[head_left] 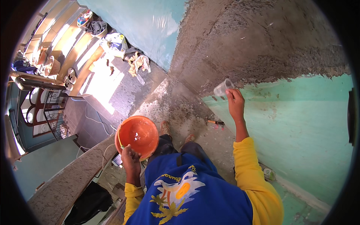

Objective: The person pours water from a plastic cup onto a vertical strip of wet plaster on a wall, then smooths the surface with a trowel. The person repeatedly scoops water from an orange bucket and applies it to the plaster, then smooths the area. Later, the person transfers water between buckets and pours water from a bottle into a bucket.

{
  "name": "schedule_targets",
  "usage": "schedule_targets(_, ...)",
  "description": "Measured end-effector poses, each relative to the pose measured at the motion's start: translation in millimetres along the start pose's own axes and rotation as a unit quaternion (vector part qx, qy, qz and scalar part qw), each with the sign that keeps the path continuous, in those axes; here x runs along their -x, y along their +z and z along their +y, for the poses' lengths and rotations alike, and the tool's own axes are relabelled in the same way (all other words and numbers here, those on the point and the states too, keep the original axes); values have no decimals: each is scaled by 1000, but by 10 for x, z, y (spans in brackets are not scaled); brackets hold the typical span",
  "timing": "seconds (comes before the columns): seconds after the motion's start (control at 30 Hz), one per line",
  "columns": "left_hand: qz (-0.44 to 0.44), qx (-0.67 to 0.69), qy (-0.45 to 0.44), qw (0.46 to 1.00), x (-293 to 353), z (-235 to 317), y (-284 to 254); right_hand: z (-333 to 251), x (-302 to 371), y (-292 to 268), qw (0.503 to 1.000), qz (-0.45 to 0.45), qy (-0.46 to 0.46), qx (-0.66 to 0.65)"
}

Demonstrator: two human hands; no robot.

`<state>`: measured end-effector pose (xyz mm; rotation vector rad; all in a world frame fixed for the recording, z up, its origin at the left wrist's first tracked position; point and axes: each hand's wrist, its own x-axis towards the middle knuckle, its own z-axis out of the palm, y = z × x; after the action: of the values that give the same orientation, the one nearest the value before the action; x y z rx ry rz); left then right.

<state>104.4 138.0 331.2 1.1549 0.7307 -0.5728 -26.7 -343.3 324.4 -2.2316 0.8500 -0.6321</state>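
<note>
My left hand (131,159) is closed on the thin yellow-green handle of an orange bucket (149,138), which hangs in front of my left leg. Light glints off the bucket's inside, but I cannot make out for sure what it contains. Out to the right, my right hand (236,107) grips a clear plastic cup (222,88) at one end. The cup is tilted on its side, close to the wall where rough grey-brown plaster (255,41) meets green paint. Whether anything is in the cup I cannot tell.
A tool with an orange-and-black handle (216,122) lies on the stained concrete floor (165,97) by my feet. Sunlit stairs (60,41) at the far left hold shoes, pots and cloths. A rough ledge (71,180) with cables runs along my left. Green wall (300,120) stands close on my right.
</note>
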Motion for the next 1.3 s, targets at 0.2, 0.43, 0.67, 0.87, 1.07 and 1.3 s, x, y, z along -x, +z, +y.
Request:
schedule_targets(0.2, 60, 27, 4, 998, -27, 62, -109, 369, -27, -232, 990, -49, 127, -39)
schedule_targets(0.43, 68, 66, 11, 995, 3, 7, -364, 323, -307, -554, 986, 14, 147, -70)
schedule_targets(0.67, 50, 86, -2, 995, 22, -43, -394, 134, 152, -630, 998, -21, 51, -22)
schedule_targets(0.87, 43, 82, -22, 995, -38, -66, -343, 139, -111, -579, 974, -116, 151, -120)
schedule_targets(1.07, 13, 33, 1, 999, 29, -11, -146, 152, -577, -678, 918, 23, 218, -330)
schedule_targets(1.3, -24, 37, 8, 999, 224, 35, 66, -23, -264, -545, 854, 31, 222, -470)
